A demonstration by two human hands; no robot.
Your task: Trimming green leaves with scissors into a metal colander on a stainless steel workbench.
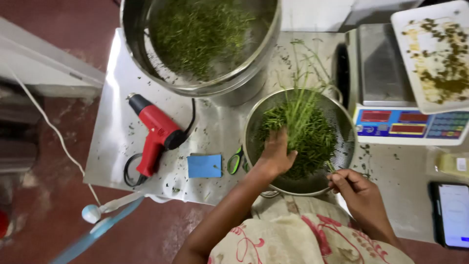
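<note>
My left hand (276, 154) reaches into a round metal strainer bowl (344, 129) and grips a bunch of long green herb stalks (300, 110) that stand up out of it. Cut green herbs (315, 142) fill the bowl's bottom. My right hand (354, 188) is at the bowl's near right rim, fingers pinched on a thin green stem. A large steel pot (244, 80) holding chopped greens (200, 34) stands behind the bowl.
A red heat gun (154, 134) with a black cord lies on the steel table (117, 127), beside a blue card (204, 166) and green-handled scissors (235, 161). A digital scale (391, 93), a white tray (432, 58) of scraps and a phone (452, 215) are at the right.
</note>
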